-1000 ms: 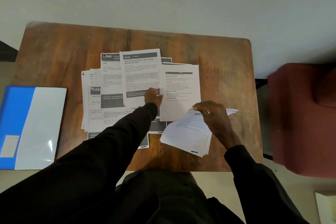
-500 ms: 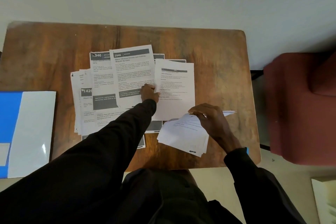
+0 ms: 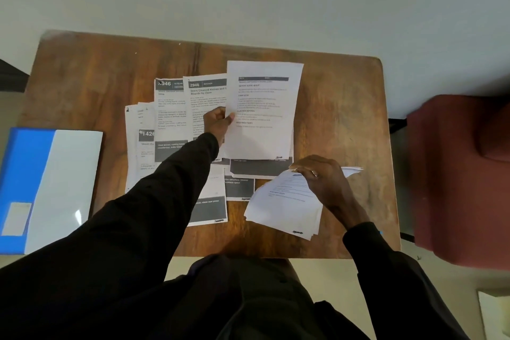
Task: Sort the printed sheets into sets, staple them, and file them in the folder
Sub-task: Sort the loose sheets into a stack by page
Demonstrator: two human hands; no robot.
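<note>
Several printed sheets (image 3: 171,113) lie fanned over the middle of the wooden table (image 3: 82,77). My left hand (image 3: 218,122) pinches the left edge of one white text sheet (image 3: 262,110), lifted above the spread. My right hand (image 3: 324,182) grips a small stack of sheets (image 3: 281,207) by its top edge, near the table's front right. A blue and white folder (image 3: 52,188) lies shut at the table's left edge, partly overhanging it. No stapler is visible.
A dark red upholstered chair (image 3: 458,174) stands just off the table's right side. The pale wall lies behind the table's far edge. Bare wood shows at the back left and far right of the tabletop.
My left hand took hold of the white text sheet and raised it up and away from the spread. My right hand stayed on its stack.
</note>
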